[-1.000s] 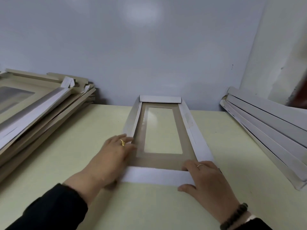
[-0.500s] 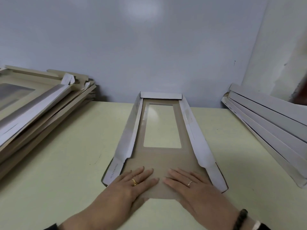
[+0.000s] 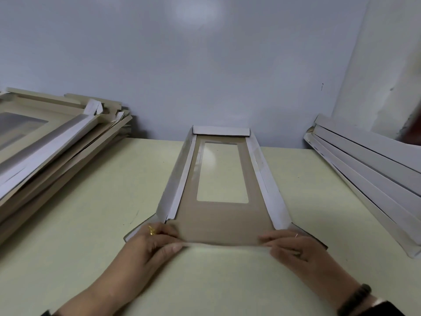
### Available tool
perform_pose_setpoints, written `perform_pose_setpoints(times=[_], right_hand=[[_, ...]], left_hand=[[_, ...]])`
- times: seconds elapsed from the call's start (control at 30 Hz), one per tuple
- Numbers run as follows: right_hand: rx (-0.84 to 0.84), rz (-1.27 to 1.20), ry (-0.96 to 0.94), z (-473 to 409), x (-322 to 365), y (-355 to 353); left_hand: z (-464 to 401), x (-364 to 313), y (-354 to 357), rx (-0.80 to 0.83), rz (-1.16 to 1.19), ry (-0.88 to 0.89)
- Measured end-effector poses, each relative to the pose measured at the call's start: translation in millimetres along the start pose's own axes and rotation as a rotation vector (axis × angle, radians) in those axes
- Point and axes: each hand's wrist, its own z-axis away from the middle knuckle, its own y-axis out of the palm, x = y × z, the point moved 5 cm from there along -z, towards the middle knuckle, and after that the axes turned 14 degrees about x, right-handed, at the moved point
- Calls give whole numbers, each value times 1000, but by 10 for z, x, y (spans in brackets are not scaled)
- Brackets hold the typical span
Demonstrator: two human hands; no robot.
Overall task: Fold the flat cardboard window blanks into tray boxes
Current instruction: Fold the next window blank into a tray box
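- The cardboard window blank (image 3: 222,215) is laid lengthwise on the pale table (image 3: 91,213), brown side up, its far end close to the grey wall (image 3: 205,65).
- A clear window (image 3: 222,172) is set in its far half; the table can be seen through it.
- The two long side flaps (image 3: 268,183) are already raised and folded inward, white faces showing, and the far end flap (image 3: 221,130) is stood up against the wall.
- The near end flap is not yet standing: its edge is lifted only a little off the table between the hands.
- The near left corner is pinched by the left hand (image 3: 155,245), thumb under the edge and fingers curled on top.
- The near right corner is gripped the same way by the right hand (image 3: 289,245), fingers curled over the edge.
- The near corner tabs are splayed flat outward beside both hands, so the corners appear not yet locked.
- This blank is judged to be more than half formed; the near end wall and corner tucks are left.
- A stack of window pieces (image 3: 50,142) is piled at the left; whether these are finished cannot be told.
- A stack of white-edged pieces (image 3: 369,169) is leaned at the right.
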Motion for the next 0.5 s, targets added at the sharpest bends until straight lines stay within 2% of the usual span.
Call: perform_pose_setpoints(times=[0.13,0.23,0.37,0.5], right_hand=[[-171,153,21,-52,67,-15],[-291,447,57,-63,125,-16],[-280,728,188,-158,182,41],[-262,934,143,-224,288,53]], left_hand=[[-78,-39,-11,-141,-89,-69],[-117,-44,-2,-188,-245,-161],[-153,-133,19,-159,-363,-157],[-154,-200,10,-151,-546,-145]])
